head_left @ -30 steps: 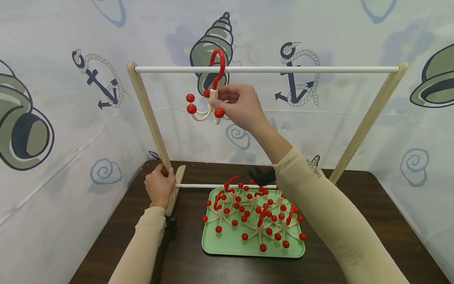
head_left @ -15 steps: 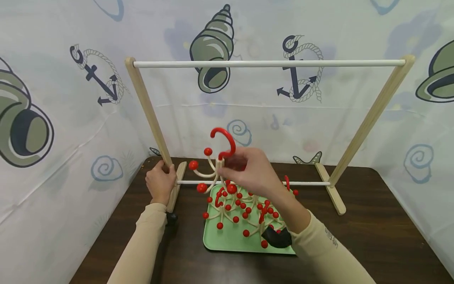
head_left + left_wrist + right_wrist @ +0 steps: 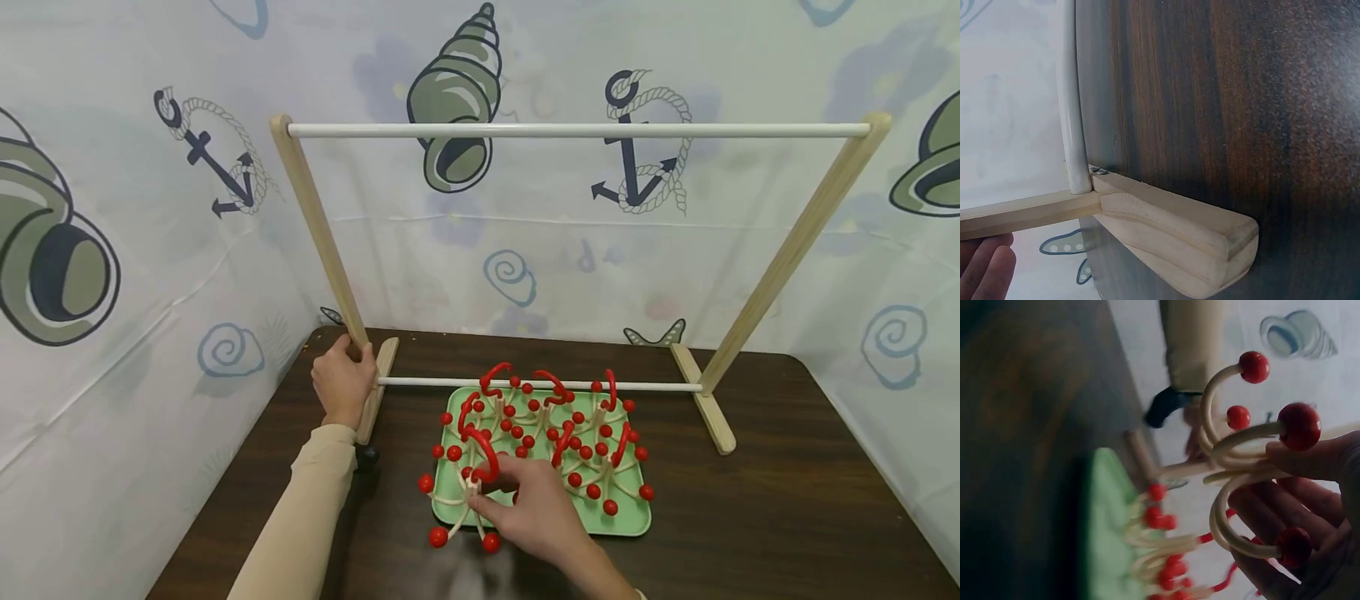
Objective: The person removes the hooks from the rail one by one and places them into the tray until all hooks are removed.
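Observation:
My right hand (image 3: pixel 542 510) pinches the stem of a hanger (image 3: pixel 472 485) between thumb and fingers. The hanger has a red hook on top and several curved cream arms tipped with red balls. It is held over the front left part of a green tray (image 3: pixel 630 523); in the right wrist view its arms (image 3: pixel 1247 550) spread in front of the palm. More such hangers (image 3: pixel 609 467) stand on the tray with their hooks up. My left hand (image 3: pixel 343 387) grips the left wooden post (image 3: pixel 318 225) low down, with fingertips (image 3: pixel 999 265) showing behind it.
A rack stands at the back of the dark wooden table (image 3: pixel 810 500). A white upper rod (image 3: pixel 562 131) and a lower rod (image 3: pixel 420 382) join its posts. Its right foot (image 3: pixel 705 400) rests on the table. Behind hangs a shell-and-anchor patterned cloth (image 3: pixel 525 50).
The right hand has brought the hanger off the upper rod, down and toward the front, to over the tray. The left hand stays on the post.

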`<action>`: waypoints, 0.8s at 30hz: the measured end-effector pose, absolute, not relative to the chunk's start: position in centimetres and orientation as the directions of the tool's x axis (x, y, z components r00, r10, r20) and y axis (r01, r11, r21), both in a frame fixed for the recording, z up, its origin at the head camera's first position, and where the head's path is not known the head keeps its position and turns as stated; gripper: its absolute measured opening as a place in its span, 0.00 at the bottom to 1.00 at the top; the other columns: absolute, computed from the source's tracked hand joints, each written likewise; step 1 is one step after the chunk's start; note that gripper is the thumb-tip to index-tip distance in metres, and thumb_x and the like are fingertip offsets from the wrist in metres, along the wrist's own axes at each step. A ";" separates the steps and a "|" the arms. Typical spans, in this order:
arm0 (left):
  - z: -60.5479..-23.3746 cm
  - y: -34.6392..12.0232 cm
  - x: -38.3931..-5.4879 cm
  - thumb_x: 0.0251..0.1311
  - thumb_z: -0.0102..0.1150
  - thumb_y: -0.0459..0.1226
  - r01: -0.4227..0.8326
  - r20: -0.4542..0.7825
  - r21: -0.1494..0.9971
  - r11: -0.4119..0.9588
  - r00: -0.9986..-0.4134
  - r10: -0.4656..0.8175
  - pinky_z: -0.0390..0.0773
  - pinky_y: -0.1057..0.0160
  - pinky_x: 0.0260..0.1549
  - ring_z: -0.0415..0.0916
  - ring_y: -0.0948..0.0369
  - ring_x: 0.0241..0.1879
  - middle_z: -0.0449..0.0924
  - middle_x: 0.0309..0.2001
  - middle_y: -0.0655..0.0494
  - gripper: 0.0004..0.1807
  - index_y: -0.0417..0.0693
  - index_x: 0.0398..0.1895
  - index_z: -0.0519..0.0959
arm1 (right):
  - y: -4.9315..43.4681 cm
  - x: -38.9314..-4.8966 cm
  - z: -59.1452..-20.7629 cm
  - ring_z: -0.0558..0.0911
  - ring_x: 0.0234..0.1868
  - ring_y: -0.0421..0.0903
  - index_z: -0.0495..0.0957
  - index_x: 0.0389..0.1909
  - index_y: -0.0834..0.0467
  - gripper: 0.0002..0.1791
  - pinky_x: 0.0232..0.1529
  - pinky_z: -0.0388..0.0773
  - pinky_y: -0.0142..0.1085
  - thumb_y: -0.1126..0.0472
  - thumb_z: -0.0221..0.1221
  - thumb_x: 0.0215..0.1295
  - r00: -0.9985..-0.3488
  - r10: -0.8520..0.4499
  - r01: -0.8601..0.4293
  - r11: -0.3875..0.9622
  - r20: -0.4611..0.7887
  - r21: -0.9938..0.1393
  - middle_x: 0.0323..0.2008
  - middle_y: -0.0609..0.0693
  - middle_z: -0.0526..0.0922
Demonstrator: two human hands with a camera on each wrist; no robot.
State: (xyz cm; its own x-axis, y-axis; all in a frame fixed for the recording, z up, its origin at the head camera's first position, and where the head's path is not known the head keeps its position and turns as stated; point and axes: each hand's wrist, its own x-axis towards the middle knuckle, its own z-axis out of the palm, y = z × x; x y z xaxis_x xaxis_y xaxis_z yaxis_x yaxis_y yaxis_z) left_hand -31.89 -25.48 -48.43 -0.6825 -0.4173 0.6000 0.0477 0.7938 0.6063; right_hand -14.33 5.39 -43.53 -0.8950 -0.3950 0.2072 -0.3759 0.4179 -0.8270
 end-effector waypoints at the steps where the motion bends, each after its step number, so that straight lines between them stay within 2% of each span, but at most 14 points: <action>1: -48.4 -25.5 -31.9 0.58 0.64 0.40 0.048 0.598 0.606 0.794 -0.685 -0.416 0.72 0.44 0.25 0.77 0.45 0.20 0.78 0.18 0.50 0.09 0.43 0.27 0.80 | 5.5 -14.1 -44.2 0.84 0.34 0.35 0.83 0.32 0.48 0.07 0.35 0.78 0.37 0.52 0.69 0.58 -0.899 -0.389 -0.370 0.430 0.201 -0.824 0.30 0.36 0.85; 3: -48.3 -25.4 -31.9 0.58 0.64 0.40 0.046 0.594 0.608 0.792 -0.688 -0.416 0.72 0.44 0.25 0.77 0.45 0.20 0.78 0.18 0.50 0.09 0.43 0.27 0.80 | 5.6 -13.9 -45.3 0.84 0.34 0.37 0.82 0.31 0.49 0.07 0.36 0.78 0.38 0.52 0.69 0.58 -0.904 -0.375 -0.370 0.450 0.204 -0.813 0.30 0.36 0.85; 6: -48.2 -25.3 -31.9 0.59 0.64 0.40 0.051 0.594 0.612 0.789 -0.689 -0.416 0.72 0.44 0.25 0.77 0.45 0.20 0.78 0.18 0.49 0.09 0.43 0.27 0.80 | 5.8 -13.7 -46.6 0.84 0.36 0.38 0.84 0.37 0.51 0.09 0.38 0.79 0.41 0.53 0.69 0.58 -0.917 -0.346 -0.353 0.480 0.197 -0.803 0.32 0.37 0.85; 10: -48.3 -25.4 -31.9 0.58 0.64 0.39 0.053 0.602 0.608 0.792 -0.681 -0.417 0.72 0.44 0.24 0.76 0.45 0.20 0.77 0.17 0.49 0.09 0.43 0.26 0.80 | 5.7 -13.7 -47.8 0.83 0.36 0.35 0.85 0.41 0.52 0.12 0.39 0.79 0.43 0.57 0.70 0.56 -0.934 -0.304 -0.326 0.513 0.187 -0.794 0.34 0.38 0.86; 19: -48.3 -25.4 -31.9 0.58 0.64 0.40 0.049 0.599 0.610 0.791 -0.682 -0.419 0.72 0.44 0.25 0.77 0.44 0.20 0.78 0.18 0.49 0.09 0.44 0.26 0.80 | 5.3 -14.3 -49.3 0.84 0.38 0.39 0.85 0.37 0.52 0.08 0.39 0.79 0.42 0.60 0.70 0.56 -0.935 -0.241 -0.352 0.549 0.260 -0.758 0.35 0.40 0.86; 24: -48.3 -25.5 -31.9 0.58 0.64 0.40 0.039 0.596 0.608 0.793 -0.682 -0.423 0.73 0.44 0.25 0.77 0.45 0.20 0.77 0.17 0.50 0.10 0.44 0.25 0.80 | 5.3 -15.2 -49.7 0.83 0.36 0.39 0.85 0.39 0.52 0.10 0.38 0.78 0.39 0.59 0.70 0.56 -0.953 -0.208 -0.302 0.592 0.220 -0.747 0.35 0.40 0.86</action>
State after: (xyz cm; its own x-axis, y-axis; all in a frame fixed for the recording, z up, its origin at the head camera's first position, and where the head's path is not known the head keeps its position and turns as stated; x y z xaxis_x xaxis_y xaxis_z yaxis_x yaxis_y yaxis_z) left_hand -31.88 -25.50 -48.31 -0.6824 -0.4234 0.5958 0.0391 0.7928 0.6082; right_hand -15.21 5.27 -49.72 -0.9530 -0.2083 0.2202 -0.3020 0.5920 -0.7472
